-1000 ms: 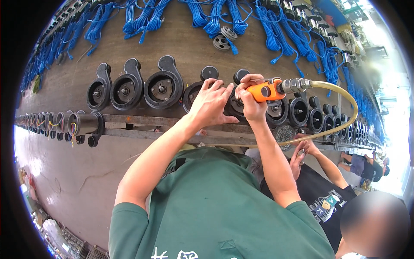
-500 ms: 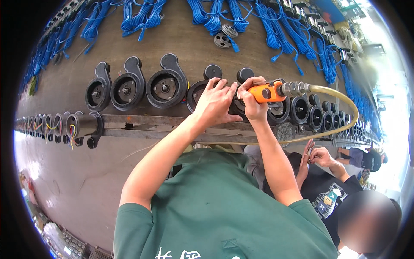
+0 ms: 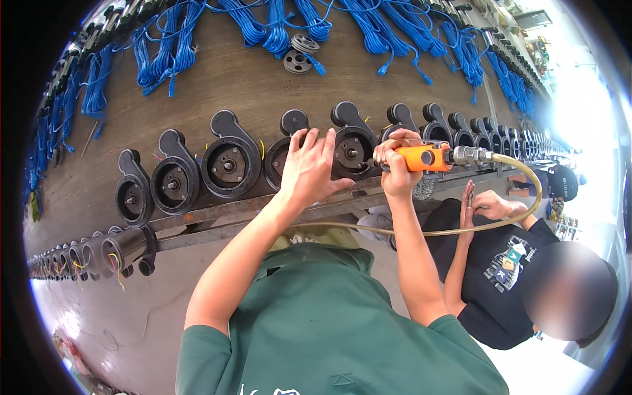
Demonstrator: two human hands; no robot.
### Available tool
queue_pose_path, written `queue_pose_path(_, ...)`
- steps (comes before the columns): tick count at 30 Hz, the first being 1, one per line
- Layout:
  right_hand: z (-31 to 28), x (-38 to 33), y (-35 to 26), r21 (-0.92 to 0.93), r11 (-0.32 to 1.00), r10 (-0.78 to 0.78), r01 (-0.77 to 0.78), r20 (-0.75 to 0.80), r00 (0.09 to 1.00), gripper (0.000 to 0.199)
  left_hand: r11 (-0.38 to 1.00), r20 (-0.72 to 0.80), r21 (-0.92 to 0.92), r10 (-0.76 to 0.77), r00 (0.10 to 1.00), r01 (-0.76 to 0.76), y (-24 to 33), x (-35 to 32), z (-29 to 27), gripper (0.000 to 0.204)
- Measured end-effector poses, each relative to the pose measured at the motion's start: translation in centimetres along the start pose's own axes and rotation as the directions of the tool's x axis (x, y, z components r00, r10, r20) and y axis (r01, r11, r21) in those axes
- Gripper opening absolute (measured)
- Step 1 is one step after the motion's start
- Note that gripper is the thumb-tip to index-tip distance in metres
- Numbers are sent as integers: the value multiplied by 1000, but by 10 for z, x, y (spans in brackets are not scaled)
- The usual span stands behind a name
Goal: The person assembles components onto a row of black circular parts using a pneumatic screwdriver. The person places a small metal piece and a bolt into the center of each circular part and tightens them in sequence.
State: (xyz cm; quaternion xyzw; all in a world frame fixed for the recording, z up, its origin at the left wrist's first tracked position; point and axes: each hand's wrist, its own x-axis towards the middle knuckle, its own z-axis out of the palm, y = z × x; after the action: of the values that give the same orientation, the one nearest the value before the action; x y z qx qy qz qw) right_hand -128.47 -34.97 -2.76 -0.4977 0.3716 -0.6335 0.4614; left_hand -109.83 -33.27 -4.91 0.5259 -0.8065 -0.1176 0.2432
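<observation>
My right hand (image 3: 399, 172) is wrapped round an orange air-powered driver (image 3: 424, 158), whose dark tip points left. That tip is close to the shaft of a round black motor housing (image 3: 354, 135); I cannot tell whether they touch. My left hand (image 3: 308, 166) lies over the neighbouring black housing (image 3: 294, 122), fingers stretched and thumb out to the right. It hides much of that housing's bowl. A clear yellowish hose (image 3: 538, 191) leaves the driver's metal fitting (image 3: 473, 156) and loops back below my right wrist.
More black housings (image 3: 232, 161) stand in a row along the bench edge (image 3: 197, 238). Bundled blue cables (image 3: 276, 29) and metal pulleys (image 3: 297, 62) lie on the bench (image 3: 197, 92). Motor cylinders with loose wires (image 3: 125, 245) line the lower left. A co-worker (image 3: 503, 263) is at right.
The view has shifted, so the housings sit differently in it. The driver has drawn away from my left hand to the right, and a housing's bowl and shaft now show between my hands.
</observation>
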Motion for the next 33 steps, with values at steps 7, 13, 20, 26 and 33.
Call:
queue_pose_path(7, -11, -8, 8, 7, 1000, 30, -31, 59, 998, 26, 999, -6, 38, -14, 1000, 14, 5, -2, 0, 101)
queue_pose_path(13, -22, -17, 16, -89, 995, -24, 46, 239, 971, 22, 999, -1, 49, -18, 1000, 18, 11, -3, 3, 102)
queue_pose_path(20, -33, -5, -12, -11, 999, -35, 38, 180, 983, 27, 999, -63, 45, -23, 998, 26, 28, 8, -1, 92)
queue_pose_path(26, -101, 17, -71, -25, 972, -236, 235, -32, 971, 19, 990, -52, -75, 117, 992, -120, 83, 66, 26, 35)
queue_pose_path(33, -142, 15, -78, -18, 979, -200, 202, -241, 950, 21, 984, 117, 124, 115, 986, -130, 118, 98, 64, 49)
